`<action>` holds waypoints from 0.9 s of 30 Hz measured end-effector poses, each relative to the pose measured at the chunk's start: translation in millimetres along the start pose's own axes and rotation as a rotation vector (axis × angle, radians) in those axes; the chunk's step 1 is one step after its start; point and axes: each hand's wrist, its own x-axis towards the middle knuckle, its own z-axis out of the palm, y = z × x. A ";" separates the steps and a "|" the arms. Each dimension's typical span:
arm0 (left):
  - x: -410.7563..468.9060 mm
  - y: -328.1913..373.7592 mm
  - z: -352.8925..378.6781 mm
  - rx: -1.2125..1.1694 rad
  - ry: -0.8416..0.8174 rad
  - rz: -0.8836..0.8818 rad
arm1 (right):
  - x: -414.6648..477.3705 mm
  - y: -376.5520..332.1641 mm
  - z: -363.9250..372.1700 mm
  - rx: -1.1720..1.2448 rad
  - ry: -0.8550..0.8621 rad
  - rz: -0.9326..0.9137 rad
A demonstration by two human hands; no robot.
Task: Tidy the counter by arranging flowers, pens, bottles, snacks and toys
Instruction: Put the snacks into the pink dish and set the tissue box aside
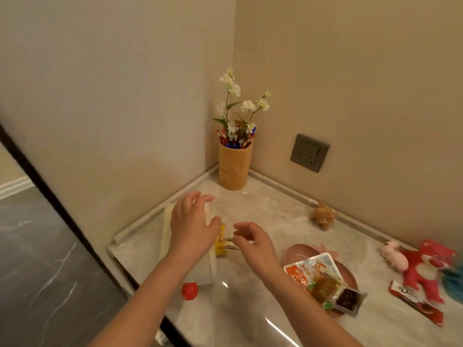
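Left hand (pixel 193 226) hovers with fingers spread and relaxed over a pale box (pixel 200 269), holding nothing; one yellow snack packet (pixel 220 242) lies just right of its thumb, between it and the right hand (pixel 253 242), whose loosely curled fingers also hold nothing. One red ball (pixel 189 291) sits by the box's near corner; one wooden holder (pixel 234 166) with pens (pixel 236 141) and white flowers (pixel 238 103) stands in the far corner. Rightward: a pink plate (pixel 298 254) piled with snack packets (pixel 313 270), one wooden puzzle (pixel 323 216), two plush toys (pixel 423 266), one red wrapper (pixel 416 303).

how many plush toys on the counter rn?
2, maybe 3: pink plush by the right wall, red plush beside it, and a blue thing cut off at the frame edge.
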 end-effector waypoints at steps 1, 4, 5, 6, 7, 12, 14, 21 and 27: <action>-1.0 -8.5 -3.3 0.031 0.001 -0.020 | 1.9 -2.9 8.1 0.024 -0.030 0.015; -7.1 -31.2 -7.1 0.096 -0.037 -0.106 | 5.8 -9.1 25.9 0.064 -0.106 0.099; -9.9 -37.2 -6.9 0.092 -0.045 -0.135 | 6.0 -10.8 30.2 0.066 -0.126 0.132; -12.5 -42.3 -6.4 0.055 -0.042 -0.165 | 6.1 -11.7 34.1 0.063 -0.140 0.159; -14.3 -46.4 -6.5 -0.011 -0.034 -0.201 | 6.1 -11.9 37.6 0.057 -0.148 0.181; -16.0 -56.5 -8.2 -0.239 -0.080 -0.345 | 1.6 -13.2 48.5 0.147 -0.172 0.282; -17.2 -58.8 -8.3 -0.276 -0.072 -0.346 | -0.4 -15.5 50.3 0.139 -0.169 0.247; -27.3 -56.9 -22.0 -0.450 -0.008 -0.360 | -6.0 -39.2 44.0 0.217 -0.118 0.107; -10.1 -17.6 -34.9 -0.785 0.041 -0.383 | 0.3 -71.3 20.5 0.241 0.030 -0.089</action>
